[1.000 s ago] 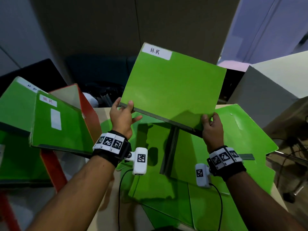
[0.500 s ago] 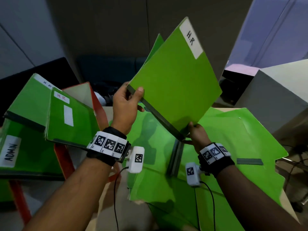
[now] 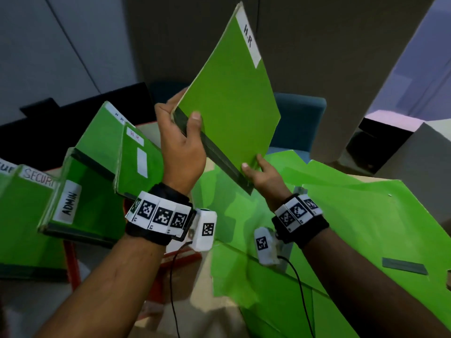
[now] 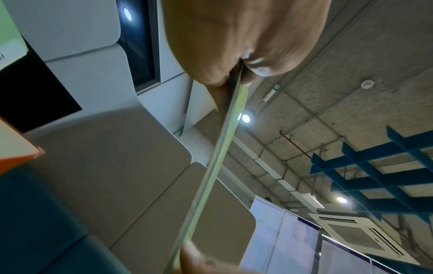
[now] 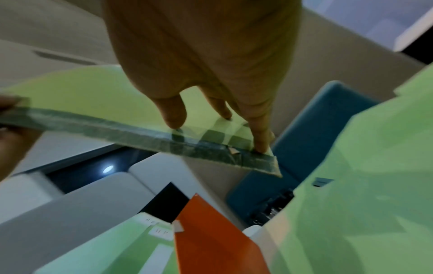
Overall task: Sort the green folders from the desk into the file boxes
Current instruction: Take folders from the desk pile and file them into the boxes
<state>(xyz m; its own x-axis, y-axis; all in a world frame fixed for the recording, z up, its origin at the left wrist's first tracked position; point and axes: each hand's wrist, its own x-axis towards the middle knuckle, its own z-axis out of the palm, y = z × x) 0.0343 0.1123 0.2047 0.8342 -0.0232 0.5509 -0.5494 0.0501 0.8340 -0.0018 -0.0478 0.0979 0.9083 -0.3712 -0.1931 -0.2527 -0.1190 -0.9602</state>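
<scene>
From the head view, both hands hold up one green folder (image 3: 231, 98) with a white "H.R" label (image 3: 249, 35). It is in the air, tilted, above the desk. The left hand (image 3: 181, 145) grips the folder's dark spine edge near the upper end, thumb on the front and fingers tucked behind. The right hand (image 3: 264, 176) pinches the lower corner, thumb on the front face. To the left, more green folders stand in the file boxes: one marked "ADMIN" (image 3: 80, 203), one marked "H.R" (image 3: 140, 157), and one that starts "SECURI" (image 3: 29, 215). A red file box wall (image 3: 70, 259) shows between them. More green folders (image 3: 341, 228) lie spread out flat on the desk (image 3: 380, 178), under the hands.

From the left wrist view, the held folder (image 4: 218, 157) is seen edge-on, like a thin line. The left hand (image 4: 236, 39) clamps its near end between the thumb and the fingers. A fingertip (image 4: 199, 259) shows at the far end, maybe the right hand's, but it is blurry.

From the right wrist view, the right hand (image 5: 203, 61) reaches down with its fingers (image 5: 174, 113) a little apart, tips pressed on the folder (image 5: 98, 96) by its dark spine strip. The thumb is hidden. An orange-red box wall (image 5: 211, 235) stands below.
</scene>
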